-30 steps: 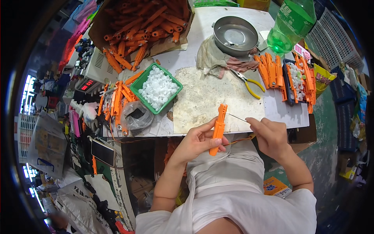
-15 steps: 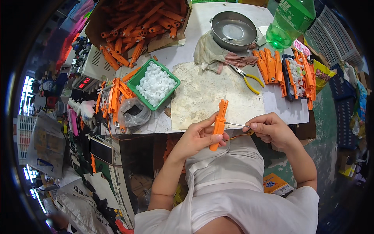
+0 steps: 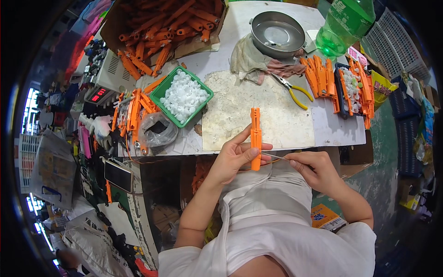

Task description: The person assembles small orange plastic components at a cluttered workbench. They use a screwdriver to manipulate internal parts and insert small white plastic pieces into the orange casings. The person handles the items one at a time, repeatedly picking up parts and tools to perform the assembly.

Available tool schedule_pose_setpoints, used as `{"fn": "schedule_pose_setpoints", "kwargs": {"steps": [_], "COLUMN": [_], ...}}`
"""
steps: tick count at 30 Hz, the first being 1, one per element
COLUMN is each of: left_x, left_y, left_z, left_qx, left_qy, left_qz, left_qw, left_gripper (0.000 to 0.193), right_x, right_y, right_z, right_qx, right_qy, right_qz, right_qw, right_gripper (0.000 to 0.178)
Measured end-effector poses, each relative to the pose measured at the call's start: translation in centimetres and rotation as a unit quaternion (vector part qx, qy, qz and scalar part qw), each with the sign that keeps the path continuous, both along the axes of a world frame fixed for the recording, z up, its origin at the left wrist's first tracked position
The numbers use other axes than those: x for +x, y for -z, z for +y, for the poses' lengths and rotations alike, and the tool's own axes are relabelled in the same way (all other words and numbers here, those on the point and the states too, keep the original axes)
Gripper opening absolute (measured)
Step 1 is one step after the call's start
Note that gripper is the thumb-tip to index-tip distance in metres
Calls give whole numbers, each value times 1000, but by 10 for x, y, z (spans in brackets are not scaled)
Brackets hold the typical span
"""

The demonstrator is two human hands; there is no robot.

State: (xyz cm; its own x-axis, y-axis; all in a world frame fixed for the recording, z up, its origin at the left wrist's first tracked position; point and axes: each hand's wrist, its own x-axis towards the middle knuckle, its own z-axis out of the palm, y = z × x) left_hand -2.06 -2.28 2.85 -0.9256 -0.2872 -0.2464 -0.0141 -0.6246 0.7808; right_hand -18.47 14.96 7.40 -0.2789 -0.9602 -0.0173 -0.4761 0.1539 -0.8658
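The orange part [image 3: 255, 138] looks like smooth matt plastic. The far steel bowl [image 3: 278, 33] gleams, the rag [image 3: 249, 57] beside it is crumpled cloth, and the work mat [image 3: 258, 111] is rough and stained. The green bottle [image 3: 344, 25] is glossy clear plastic.

A single head-worn fisheye looks steeply down, close over the hands and workbench [image 3: 332, 134] edge.
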Motion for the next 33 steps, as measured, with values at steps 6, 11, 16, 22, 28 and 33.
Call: {"fn": "schedule_pose_setpoints", "kwargs": {"steps": [6,11,16,22,28,33], "left_x": [9,10,1,-16,-4,-8], "left_y": [-1,3,8,-5,26,37], "left_z": [13,42,47,38,24,28], "left_qx": [-63,-43,68,66,-64,-234], "left_qy": [6,-29,-17,110,-120,-193], "left_qz": [-35,7,29,62,113,167], "left_qw": [997,999,997,990,984,938], "left_gripper": [71,72,68,63,49,42], "right_x": [-20,-1,-37,-32,-20,9], "right_y": [-3,7,18,15,48,59], "right_z": [-3,30,29,-33,-56,-66], "right_qx": [249,-109,-136,-49,-82,-120], "right_qy": [37,-121,-63,107,153,164], "right_qz": [-338,327,248,-219,-471,-640], "right_qw": [907,931,957,969,865,741], "right_gripper": [20,23,22,32,22,21]}}
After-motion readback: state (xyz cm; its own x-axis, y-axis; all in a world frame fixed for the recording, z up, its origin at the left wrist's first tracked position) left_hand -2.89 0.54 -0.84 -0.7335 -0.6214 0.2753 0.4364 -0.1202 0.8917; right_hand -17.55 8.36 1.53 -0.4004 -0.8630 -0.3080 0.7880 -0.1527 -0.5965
